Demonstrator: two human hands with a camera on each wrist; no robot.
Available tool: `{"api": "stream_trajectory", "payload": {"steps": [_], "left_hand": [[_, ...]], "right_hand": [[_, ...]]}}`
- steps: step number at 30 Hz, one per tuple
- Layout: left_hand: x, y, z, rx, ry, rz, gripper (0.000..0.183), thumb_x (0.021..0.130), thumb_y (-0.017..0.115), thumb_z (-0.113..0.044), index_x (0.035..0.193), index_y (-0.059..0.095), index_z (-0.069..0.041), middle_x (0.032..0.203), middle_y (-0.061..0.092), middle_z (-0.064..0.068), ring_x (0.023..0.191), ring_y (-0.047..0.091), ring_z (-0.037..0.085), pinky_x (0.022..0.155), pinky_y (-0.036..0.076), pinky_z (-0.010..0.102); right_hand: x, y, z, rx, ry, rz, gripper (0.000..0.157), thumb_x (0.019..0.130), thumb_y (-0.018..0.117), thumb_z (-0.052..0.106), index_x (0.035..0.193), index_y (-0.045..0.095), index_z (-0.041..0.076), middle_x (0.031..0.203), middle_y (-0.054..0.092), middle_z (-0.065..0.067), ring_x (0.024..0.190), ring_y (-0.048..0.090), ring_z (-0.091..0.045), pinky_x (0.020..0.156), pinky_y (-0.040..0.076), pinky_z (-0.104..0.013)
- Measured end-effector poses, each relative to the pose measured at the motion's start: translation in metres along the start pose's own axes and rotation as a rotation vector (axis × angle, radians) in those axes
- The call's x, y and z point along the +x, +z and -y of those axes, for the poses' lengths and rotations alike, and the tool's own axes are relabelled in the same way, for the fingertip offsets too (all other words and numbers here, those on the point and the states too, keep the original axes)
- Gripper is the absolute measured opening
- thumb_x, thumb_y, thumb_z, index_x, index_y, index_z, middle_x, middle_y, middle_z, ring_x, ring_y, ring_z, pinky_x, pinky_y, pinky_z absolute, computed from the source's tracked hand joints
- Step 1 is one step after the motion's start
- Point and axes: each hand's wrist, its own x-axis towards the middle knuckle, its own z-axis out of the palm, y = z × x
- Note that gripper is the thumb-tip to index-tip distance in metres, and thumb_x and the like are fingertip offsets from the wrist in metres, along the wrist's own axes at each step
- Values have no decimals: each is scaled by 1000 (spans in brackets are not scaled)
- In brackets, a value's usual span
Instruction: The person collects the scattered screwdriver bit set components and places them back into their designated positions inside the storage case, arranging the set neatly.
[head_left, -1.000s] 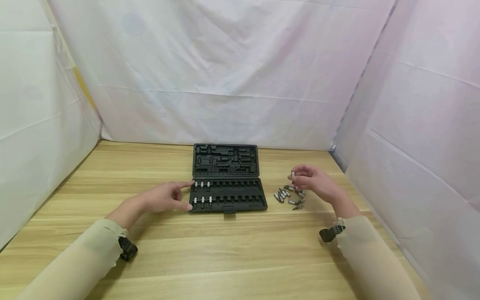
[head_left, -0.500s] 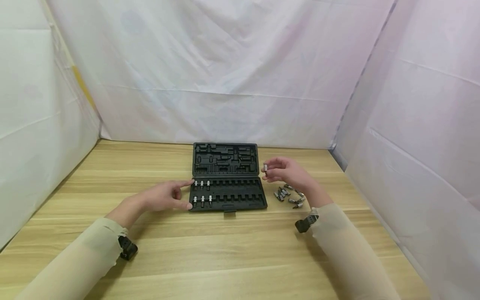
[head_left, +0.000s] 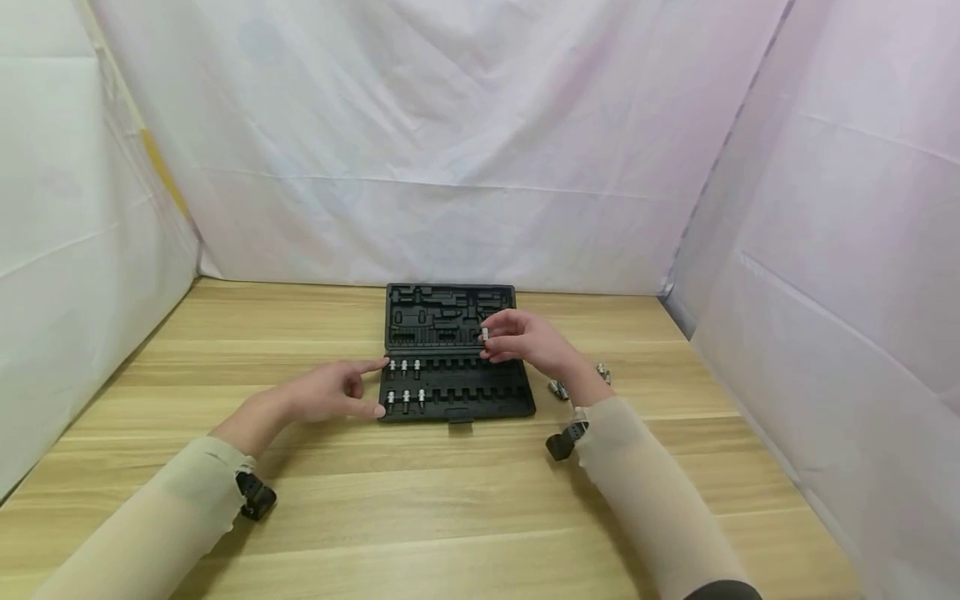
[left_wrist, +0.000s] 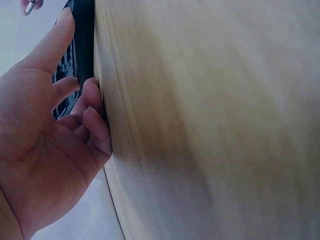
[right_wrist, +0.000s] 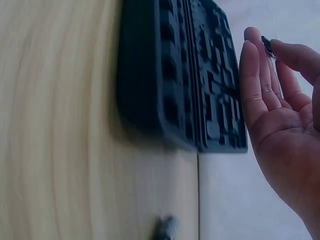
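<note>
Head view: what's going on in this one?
A person's right grip pinches one small metal bit above an open black case. The left grip touches the case's left edge. Six bits sit in the case, three per row at the left end; more loose bits lie on the table to its right.

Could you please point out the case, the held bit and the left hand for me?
Case (head_left: 459, 382): head view, on the bare strip between the slot rows.
Held bit (head_left: 485, 334): head view, on its silver part.
Left hand (left_wrist: 47, 127): left wrist view, on the palm.
</note>
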Motion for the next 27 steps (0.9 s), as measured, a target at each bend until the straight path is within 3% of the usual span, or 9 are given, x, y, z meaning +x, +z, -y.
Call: {"api": "stream_trajectory", "payload": {"steps": [16,21,27], "left_hand": [[1,0,1,0,1,0,97,96,85,-45,173,35,-13,96,63,5,84,54,19,70,50,29],[0,0,0,-10,0,2,98,95,85,-46,173,35,-14,97,63,5,85,55,20,71,51,30],[0,0,0,-6,0,-3,98,95,86,-46,173,35,-13,96,63,5,85,55,19,71,51,29]], "right_hand": [[25,31,4,9,-8,51,42,108,71,10,148,63,0,132,71,-21,112,79,-27,101,64,-48],[32,36,2,-45,-6,52,41,106,74,13,145,65,0,126,74,-16,110,79,-25,96,66,-44],[37,40,1,-148,6,15,33,104,78,22,136,74,11,122,77,-9,109,77,-20,89,64,-39]]}}
